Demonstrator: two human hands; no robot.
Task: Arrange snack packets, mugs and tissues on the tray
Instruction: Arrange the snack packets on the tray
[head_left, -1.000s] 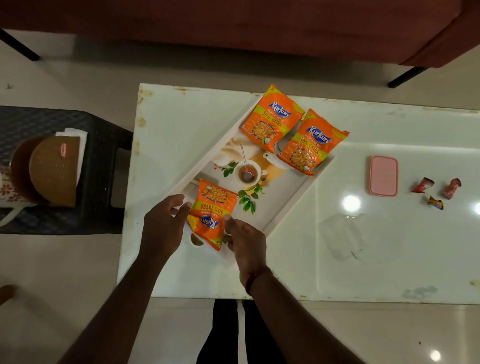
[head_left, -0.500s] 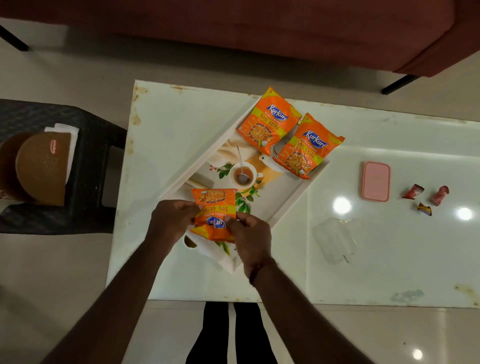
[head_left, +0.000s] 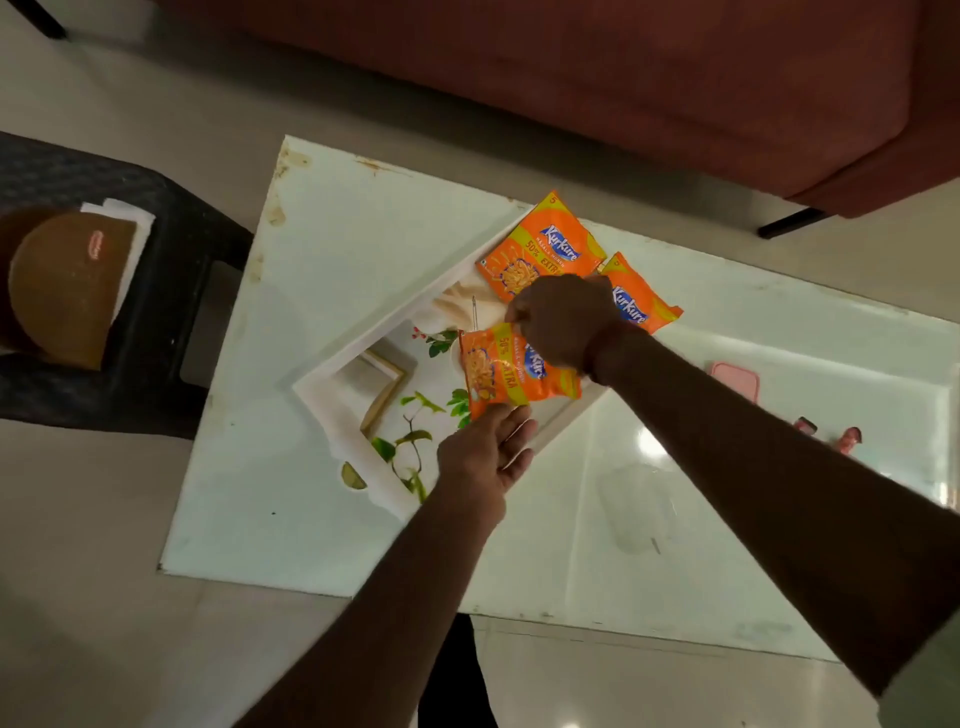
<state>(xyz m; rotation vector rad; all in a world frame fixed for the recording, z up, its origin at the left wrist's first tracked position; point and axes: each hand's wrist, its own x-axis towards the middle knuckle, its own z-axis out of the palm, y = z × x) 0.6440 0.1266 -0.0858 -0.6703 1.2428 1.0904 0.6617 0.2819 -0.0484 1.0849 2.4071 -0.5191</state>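
A low white table (head_left: 337, 249) stands on the pale floor (head_left: 104, 545), its glossy top catching the ceiling lights and showing brown stains along the far left edge. A white tray (head_left: 358, 343) with a leafy print sits askew on the left half, corners pointing towards the table's sides. Off to the right, well apart from the tray, lies a small pink box (head_left: 737, 379), and just beyond it a couple of crumpled wrappers (head_left: 852, 439). A clear bit of plastic (head_left: 634, 509) lies flat nearer the front edge. Beside the table's left end stands a black stool (head_left: 171, 312) bearing brown mats (head_left: 62, 291) on folded tissues (head_left: 132, 228).
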